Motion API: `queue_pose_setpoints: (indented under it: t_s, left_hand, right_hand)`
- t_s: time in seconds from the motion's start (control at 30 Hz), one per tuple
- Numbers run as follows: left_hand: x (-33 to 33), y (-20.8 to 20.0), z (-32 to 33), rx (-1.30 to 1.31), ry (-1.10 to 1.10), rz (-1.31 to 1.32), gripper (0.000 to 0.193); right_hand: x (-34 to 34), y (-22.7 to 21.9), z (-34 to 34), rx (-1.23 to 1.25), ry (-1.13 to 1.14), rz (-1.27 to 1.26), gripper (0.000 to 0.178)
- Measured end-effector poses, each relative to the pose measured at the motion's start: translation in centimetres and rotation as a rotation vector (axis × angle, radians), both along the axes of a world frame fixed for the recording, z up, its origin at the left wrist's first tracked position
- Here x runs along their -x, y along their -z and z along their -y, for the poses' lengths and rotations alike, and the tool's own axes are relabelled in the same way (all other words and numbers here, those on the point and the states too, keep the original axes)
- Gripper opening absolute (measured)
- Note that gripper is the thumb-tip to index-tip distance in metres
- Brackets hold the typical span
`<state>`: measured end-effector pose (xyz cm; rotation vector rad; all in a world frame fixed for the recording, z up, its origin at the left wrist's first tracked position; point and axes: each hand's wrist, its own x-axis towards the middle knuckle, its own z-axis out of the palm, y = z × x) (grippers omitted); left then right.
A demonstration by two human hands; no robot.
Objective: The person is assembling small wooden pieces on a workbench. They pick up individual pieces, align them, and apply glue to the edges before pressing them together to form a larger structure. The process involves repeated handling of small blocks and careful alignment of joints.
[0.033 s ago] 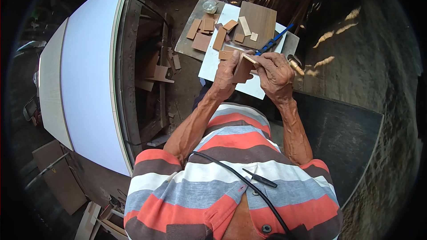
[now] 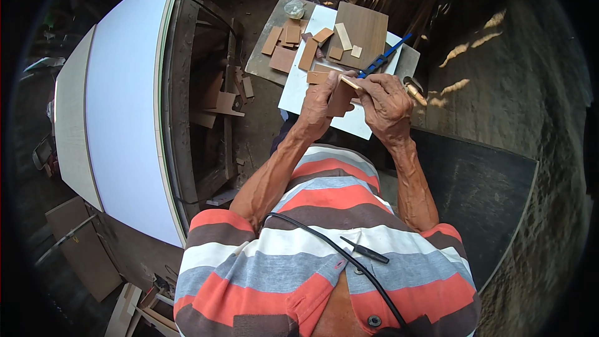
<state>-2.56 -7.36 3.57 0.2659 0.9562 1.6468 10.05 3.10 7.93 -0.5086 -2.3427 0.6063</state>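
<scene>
My left hand (image 2: 317, 107) is closed round the side of a small flat brown wood piece (image 2: 339, 100), held tilted above the white board (image 2: 350, 126). Along its upper edge runs a narrow pale wood strip (image 2: 350, 82); I cannot tell whether it is a separate piece. My right hand (image 2: 388, 106) pinches the right end of this strip, fingertips partly hidden. Just beyond my hands, a blue and black bar-like tool (image 2: 378, 62) lies slanting across the board. Several small brown wood blocks (image 2: 307, 54) lie on the board and to its left.
A larger brown panel (image 2: 368, 22) with pale offcuts on it and a clear plastic bag (image 2: 294, 8) are at the back of the worktable (image 2: 259, 56). To the right sits a wooden-handled tool (image 2: 416, 92). A big white sheet (image 2: 128, 106) stands at left; a dark panel (image 2: 480, 181) lies right.
</scene>
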Motion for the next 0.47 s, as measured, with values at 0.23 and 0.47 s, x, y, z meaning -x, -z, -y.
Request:
queue_pose_setpoints:
  t_s: [0.23,0.47]
  left_hand:
    - [-0.4,0.3,-0.4,0.045,-0.046,-0.037,0.056]
    - [-0.3,0.8,-0.3,0.031,-0.025,-0.002,0.051]
  right_hand:
    - [0.1,0.3,0.0,0.016,-0.002,-0.012,0.033]
    - [0.0,1.1,-0.2,0.024,-0.006,-0.001,0.034]
